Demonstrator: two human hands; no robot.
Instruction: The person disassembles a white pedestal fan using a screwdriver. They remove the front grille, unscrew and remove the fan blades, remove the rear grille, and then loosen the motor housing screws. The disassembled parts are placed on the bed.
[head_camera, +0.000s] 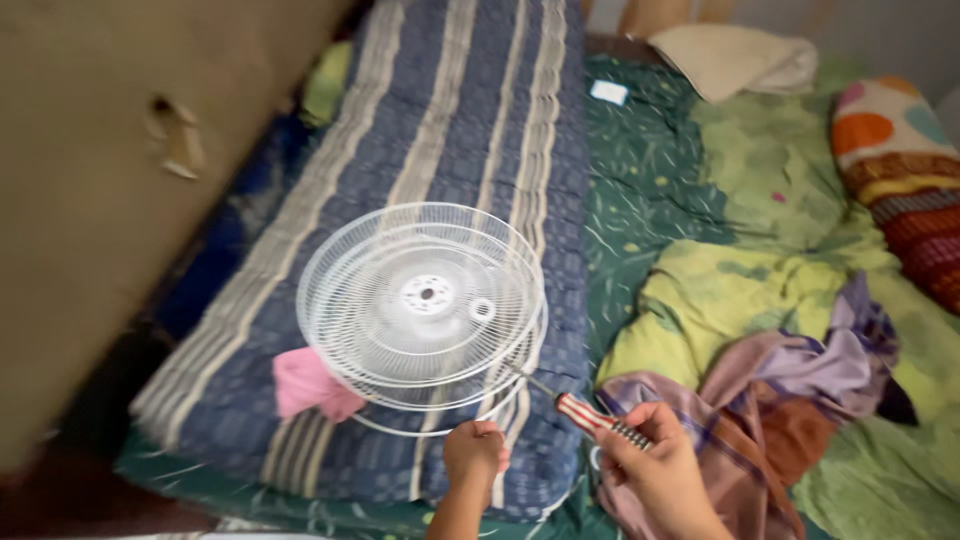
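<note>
A white wire fan guard (422, 305) lies flat on a blue striped mattress (450, 110), with a second white grille ring under it. My left hand (474, 452) pinches the near rim of the guard. My right hand (655, 468) grips a screwdriver (585, 413) with a red and white striped handle; its metal shaft points up and left to the guard's near right edge. A small white ring (482, 309) sits on the guard close to its hub.
A pink cloth (308, 385) lies under the guard's left side. Crumpled purple and brown fabric (790, 395) and a green sheet (740, 180) cover the bed to the right. A patterned pillow (905, 180) lies far right. A beige wall (90, 200) is on the left.
</note>
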